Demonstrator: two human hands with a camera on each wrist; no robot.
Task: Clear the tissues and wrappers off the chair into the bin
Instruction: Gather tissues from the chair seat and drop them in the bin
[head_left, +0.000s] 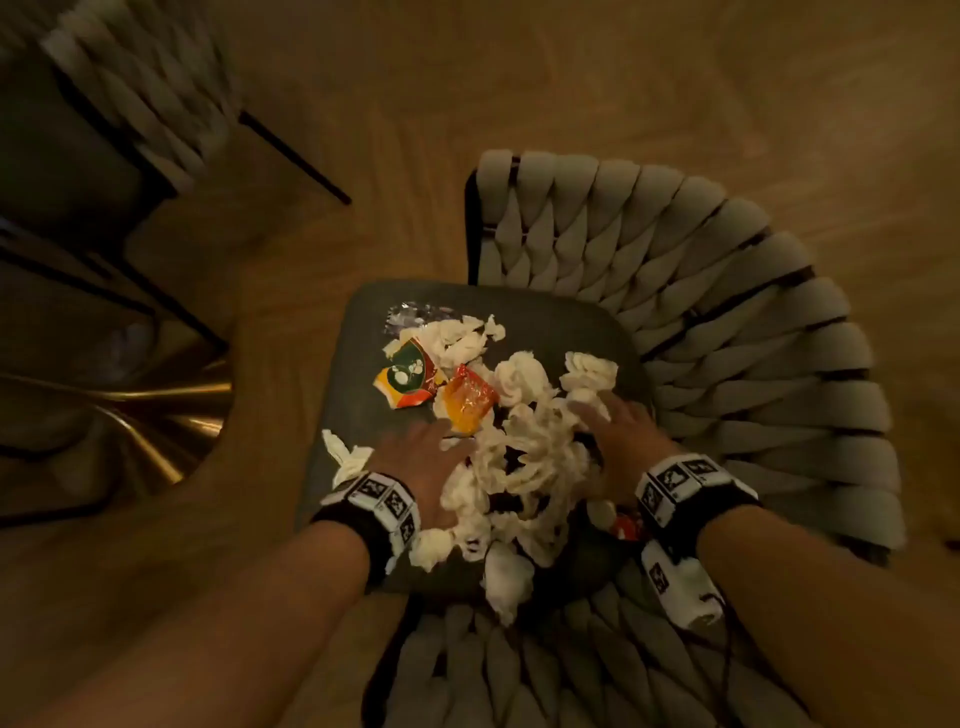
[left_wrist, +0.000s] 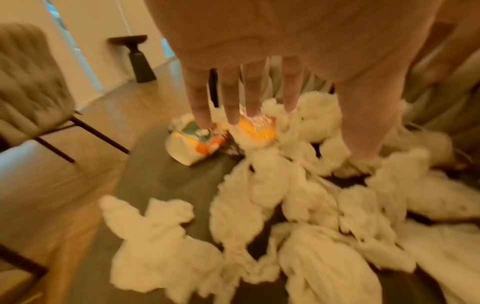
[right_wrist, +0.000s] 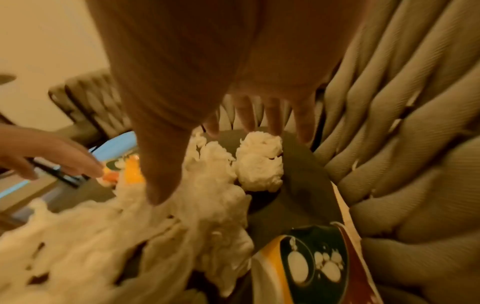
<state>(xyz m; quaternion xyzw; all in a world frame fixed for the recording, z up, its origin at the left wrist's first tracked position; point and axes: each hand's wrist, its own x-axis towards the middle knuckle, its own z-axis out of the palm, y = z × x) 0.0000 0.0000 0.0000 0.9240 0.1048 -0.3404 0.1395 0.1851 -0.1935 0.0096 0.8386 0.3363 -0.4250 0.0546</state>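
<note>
A heap of crumpled white tissues (head_left: 524, 457) (left_wrist: 298, 205) (right_wrist: 213, 185) covers the dark grey seat (head_left: 358, 364) of a woven-backed chair. Among them lie a green-and-orange wrapper (head_left: 410, 382) (left_wrist: 194, 142), an orange wrapper (head_left: 467, 402) (left_wrist: 257, 129), a clear one (head_left: 415, 314) and another green-and-orange wrapper (right_wrist: 311, 265) near my right wrist. My left hand (head_left: 431, 457) (left_wrist: 246, 98) reaches flat over the left side of the heap, fingers straight above the wrappers. My right hand (head_left: 613, 431) (right_wrist: 259, 121) is spread over the right side, fingertips at a tissue ball (right_wrist: 259, 160). Neither hand holds anything.
The chair's braided grey backrest (head_left: 727, 312) curves round the right and near sides. A second similar chair (head_left: 130, 104) (left_wrist: 31, 82) stands at the far left on the wooden floor (head_left: 519, 78). A brass-coloured table base (head_left: 156, 410) shows at left. No bin is in view.
</note>
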